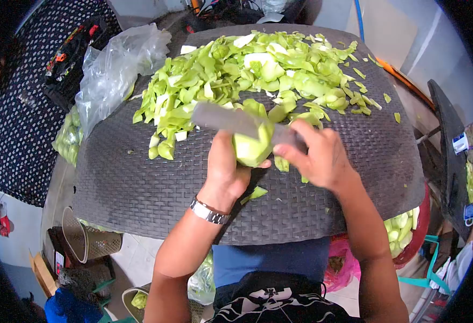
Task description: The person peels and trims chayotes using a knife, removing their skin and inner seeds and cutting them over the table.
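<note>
Right fingers (294, 156) pinch the knife (219, 118); left fingers (223, 144) cup the gourd (251, 151). I judge it part-peeled (parings (306, 78) heaped beyond), some trimming remaining.

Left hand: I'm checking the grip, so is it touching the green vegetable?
Touching. The head view shows the left hand cupped directly against the green vegetable, supporting it at its lower left.

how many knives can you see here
1: the broad, grey-bladed knife, blurred, held in the right hand, its blade at the pale green, faceted vegetable in the left hand. Others could be hidden under the loose green peelings.
</note>
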Demonstrator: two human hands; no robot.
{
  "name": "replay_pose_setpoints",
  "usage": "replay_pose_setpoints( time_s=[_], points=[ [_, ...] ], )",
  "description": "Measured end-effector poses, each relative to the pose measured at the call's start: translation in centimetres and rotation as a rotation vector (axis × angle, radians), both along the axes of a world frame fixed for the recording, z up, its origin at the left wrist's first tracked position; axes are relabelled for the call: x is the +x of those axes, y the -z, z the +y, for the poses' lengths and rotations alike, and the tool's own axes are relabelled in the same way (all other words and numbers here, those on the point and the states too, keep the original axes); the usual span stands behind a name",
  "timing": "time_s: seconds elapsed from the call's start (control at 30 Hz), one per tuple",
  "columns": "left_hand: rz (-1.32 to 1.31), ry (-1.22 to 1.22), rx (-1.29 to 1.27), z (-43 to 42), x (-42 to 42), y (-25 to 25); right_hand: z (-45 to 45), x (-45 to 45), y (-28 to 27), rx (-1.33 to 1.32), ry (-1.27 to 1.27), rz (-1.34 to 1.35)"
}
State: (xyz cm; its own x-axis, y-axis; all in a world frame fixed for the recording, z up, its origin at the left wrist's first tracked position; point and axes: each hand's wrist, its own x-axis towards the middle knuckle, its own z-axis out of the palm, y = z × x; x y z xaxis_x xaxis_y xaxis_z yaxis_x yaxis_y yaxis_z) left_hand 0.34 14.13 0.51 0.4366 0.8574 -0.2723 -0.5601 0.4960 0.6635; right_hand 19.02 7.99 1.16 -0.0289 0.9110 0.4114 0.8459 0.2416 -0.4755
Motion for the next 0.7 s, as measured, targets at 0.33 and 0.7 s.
replay_pose_setpoints(
  time_s=[0.33,0.7],
  points=[
    [-0.033,0.055,0.048,1.6,-0.5,1.3,-0.4,-0.6,-0.2,0.063,-0.105,-0.107],
    [0.080,0.061,-0.020,1.7,-1.7,-0.4,0.9,4.8,-0.6,-0.227,0.184,0.003]
  ],
)
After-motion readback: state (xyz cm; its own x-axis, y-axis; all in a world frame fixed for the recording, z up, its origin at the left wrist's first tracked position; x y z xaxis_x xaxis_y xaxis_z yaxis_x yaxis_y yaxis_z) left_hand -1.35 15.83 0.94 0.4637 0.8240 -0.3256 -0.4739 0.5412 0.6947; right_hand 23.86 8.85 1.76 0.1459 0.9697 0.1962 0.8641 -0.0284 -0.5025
